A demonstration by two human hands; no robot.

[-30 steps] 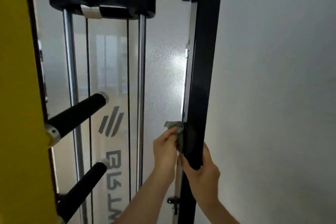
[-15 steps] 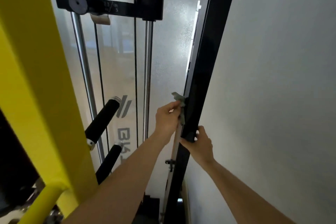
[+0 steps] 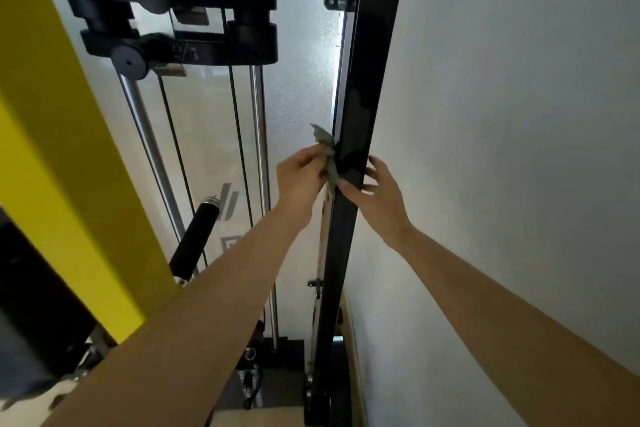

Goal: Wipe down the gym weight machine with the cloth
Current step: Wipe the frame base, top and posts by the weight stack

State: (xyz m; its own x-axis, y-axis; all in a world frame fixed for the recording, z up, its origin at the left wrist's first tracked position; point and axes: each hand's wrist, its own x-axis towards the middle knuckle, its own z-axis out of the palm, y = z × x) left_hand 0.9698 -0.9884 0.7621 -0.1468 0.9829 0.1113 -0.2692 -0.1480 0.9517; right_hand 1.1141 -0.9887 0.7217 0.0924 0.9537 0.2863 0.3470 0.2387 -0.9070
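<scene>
A crumpled grey-green cloth lies pressed against the inner edge of the weight machine's glossy black upright post, roughly halfway up it. The left hand pinches the soft, wrinkled fabric between curled fingers and thumb. The right hand wraps around the same smooth, square-edged post from the wall side, thumb on its front face just below the cloth, fingers bent round the far edge. Left of the post, a frosted translucent panel backs two polished steel guide rods and thin black cables. Matte black pulley blocks sit near the top. A cylindrical black foam-like handle with a metal cap angles beside a flat yellow frame beam. A plain white wall runs along the post's right side.
</scene>
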